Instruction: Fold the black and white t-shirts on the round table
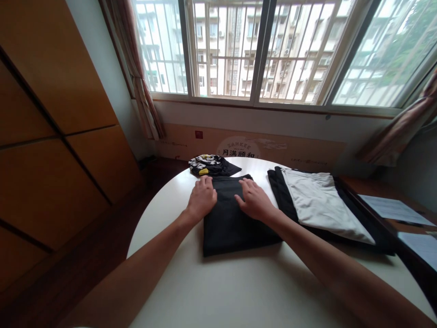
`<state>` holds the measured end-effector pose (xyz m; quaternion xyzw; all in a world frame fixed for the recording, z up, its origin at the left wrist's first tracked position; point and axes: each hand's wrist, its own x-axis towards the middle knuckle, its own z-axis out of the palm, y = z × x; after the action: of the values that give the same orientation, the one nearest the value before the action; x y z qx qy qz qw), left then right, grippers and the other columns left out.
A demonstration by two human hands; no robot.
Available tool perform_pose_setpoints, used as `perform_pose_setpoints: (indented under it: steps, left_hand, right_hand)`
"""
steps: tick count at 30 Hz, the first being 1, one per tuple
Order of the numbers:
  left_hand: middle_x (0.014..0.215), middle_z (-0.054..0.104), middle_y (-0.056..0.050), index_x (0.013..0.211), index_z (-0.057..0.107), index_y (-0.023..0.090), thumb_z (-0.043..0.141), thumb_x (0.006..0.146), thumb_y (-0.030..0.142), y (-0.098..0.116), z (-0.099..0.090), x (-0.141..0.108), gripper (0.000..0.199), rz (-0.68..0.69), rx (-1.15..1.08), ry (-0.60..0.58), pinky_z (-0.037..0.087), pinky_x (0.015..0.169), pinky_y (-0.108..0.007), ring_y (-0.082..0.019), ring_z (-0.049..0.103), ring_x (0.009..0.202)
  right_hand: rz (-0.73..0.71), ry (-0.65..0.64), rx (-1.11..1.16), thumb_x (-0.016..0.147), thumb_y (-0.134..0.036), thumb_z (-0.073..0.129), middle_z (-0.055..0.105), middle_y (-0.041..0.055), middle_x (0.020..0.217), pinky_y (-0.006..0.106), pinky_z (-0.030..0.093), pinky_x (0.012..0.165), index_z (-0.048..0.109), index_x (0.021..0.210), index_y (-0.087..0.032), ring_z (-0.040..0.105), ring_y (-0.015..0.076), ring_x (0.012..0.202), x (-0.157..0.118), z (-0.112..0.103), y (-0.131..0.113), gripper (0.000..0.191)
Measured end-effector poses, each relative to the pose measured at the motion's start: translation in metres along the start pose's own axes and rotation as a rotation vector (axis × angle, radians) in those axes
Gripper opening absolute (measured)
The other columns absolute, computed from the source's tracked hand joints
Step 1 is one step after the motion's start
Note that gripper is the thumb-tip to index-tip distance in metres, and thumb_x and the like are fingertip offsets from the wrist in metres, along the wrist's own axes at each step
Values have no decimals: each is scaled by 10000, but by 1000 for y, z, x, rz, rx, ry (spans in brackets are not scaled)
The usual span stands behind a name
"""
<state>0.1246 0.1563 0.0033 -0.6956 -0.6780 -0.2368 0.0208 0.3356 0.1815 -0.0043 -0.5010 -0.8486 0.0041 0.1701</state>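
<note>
Two hands [202,197] [254,199], apart and unclenched, on folded black cloth [232,230]; beyond, tan panel [293,148] with black “月满颐和”.

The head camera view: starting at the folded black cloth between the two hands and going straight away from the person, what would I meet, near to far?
Folded black cloth → black-and-white patterned cloth bundle → tan printed panel → window → apartment building outside.
</note>
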Motion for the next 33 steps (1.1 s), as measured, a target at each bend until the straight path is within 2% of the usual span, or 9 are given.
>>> perform_pose_setpoints:
  steps: [2, 4, 6, 8, 13, 18, 24, 28, 33]
  left_hand:
    - [1579, 521, -204, 1481, 533, 86, 465, 1014, 253, 15, 9, -10, 500, 186, -63, -73, 333, 1254, -404, -308, 470, 1485]
    - [1641, 475, -186, 1543, 501, 82, 399, 1052, 310, 27, 19, -20, 550, 288, -130, -215, 266, 1295, -393, -281, 397, 1554]
    - [1692, 404, -173, 1603, 442, 86, 331, 1082, 371, 33, 29, -27, 604, 296, -137, -324, 210, 1317, -433, -280, 317, 1602]
    - [1725, 341, -143, 1639, 405, 126, 287, 1096, 433, 34, 34, -31, 634, 259, -94, -362, 164, 1325, -483, -283, 255, 1626]
    - [1761, 228, -123, 1675, 338, 143, 310, 1081, 525, 24, 34, -16, 707, 121, 46, -347, 127, 1325, -509, -295, 179, 1646]
    - [1759, 225, -162, 1664, 343, 120, 317, 1082, 488, -7, 28, 15, 689, -53, 106, -336, 138, 1312, -540, -315, 207, 1637]
    - [1689, 417, -155, 1551, 512, 178, 387, 1055, 380, -19, 18, 16, 550, -76, 145, -230, 251, 1263, -572, -329, 393, 1549]
    - [1726, 347, -155, 1577, 479, 156, 376, 1059, 383, -14, 17, 8, 575, -90, 174, -230, 194, 1280, -593, -379, 281, 1596]
    - [1748, 293, -142, 1650, 363, 151, 340, 1072, 438, -17, 15, 9, 645, -81, 158, -305, 124, 1296, -612, -388, 236, 1615]
  right_hand:
    - [-72, -103, 41, 1061, -440, 428, 327, 234, 1716, 506, 249, 1285, 370, 1631, -40, 272, 346, 1608, -12, 11, -7, 698]
    - [-86, -185, 38, 1068, -359, 351, 272, 219, 1736, 530, 202, 1303, 330, 1652, -11, 239, 336, 1624, -20, 21, -9, 680]
    - [-107, -209, 4, 1052, -265, 300, 247, 201, 1744, 538, 157, 1314, 305, 1663, -2, 209, 326, 1634, -25, 27, -7, 665]
    - [-121, -206, -20, 1055, -244, 269, 235, 193, 1747, 539, 143, 1316, 303, 1665, 0, 189, 319, 1639, -31, 28, -4, 658]
    - [-55, -194, 3, 1104, -427, 292, 232, 176, 1751, 559, 175, 1308, 298, 1681, -56, 200, 319, 1636, -52, 15, 0, 686]
    - [-90, -216, 43, 1065, -586, 431, 167, 183, 1764, 615, 164, 1292, 190, 1725, -179, 133, 362, 1642, -84, 1, -3, 812]
    - [-209, -303, 91, 1034, -589, 534, 130, 145, 1775, 734, 123, 1245, 271, 1699, -375, 77, 437, 1630, -119, -15, -9, 746]
    - [-239, -337, 144, 1020, -602, 557, 92, 133, 1777, 799, 96, 1208, 263, 1691, -419, 48, 461, 1622, -142, -24, -15, 755]
    - [-269, -419, 199, 980, -640, 599, 75, 155, 1760, 836, 74, 1190, 217, 1708, -380, 24, 492, 1606, -181, -31, -23, 863]
